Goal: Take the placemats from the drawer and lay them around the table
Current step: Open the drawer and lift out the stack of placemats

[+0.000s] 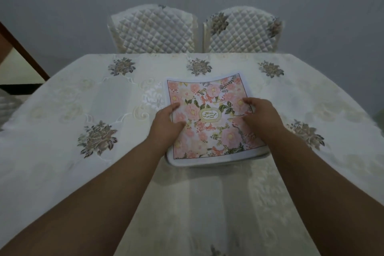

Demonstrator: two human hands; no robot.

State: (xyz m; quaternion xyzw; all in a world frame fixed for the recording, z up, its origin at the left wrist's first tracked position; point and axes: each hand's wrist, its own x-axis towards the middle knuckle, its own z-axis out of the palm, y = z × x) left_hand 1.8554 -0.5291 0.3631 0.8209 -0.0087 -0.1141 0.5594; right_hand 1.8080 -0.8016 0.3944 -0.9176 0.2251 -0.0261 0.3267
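A stack of placemats (209, 98) with a pink flower print and white border lies in the middle of the table (62, 110), which wears a white embroidered cloth. My left hand (166, 122) rests on the stack's left edge, thumb on top of the print. My right hand (257, 116) lies on the right side, fingers curled at the edge of the top mat. The stack's near edge shows more than one layer. Whether either hand pinches a mat cannot be told.
Two quilted white chairs (153, 29) (243, 31) stand pushed in at the table's far side against a plain grey wall. A brown wooden edge (22, 52) slants at the far left. Grey embroidered flowers (97, 139) dot the cloth.
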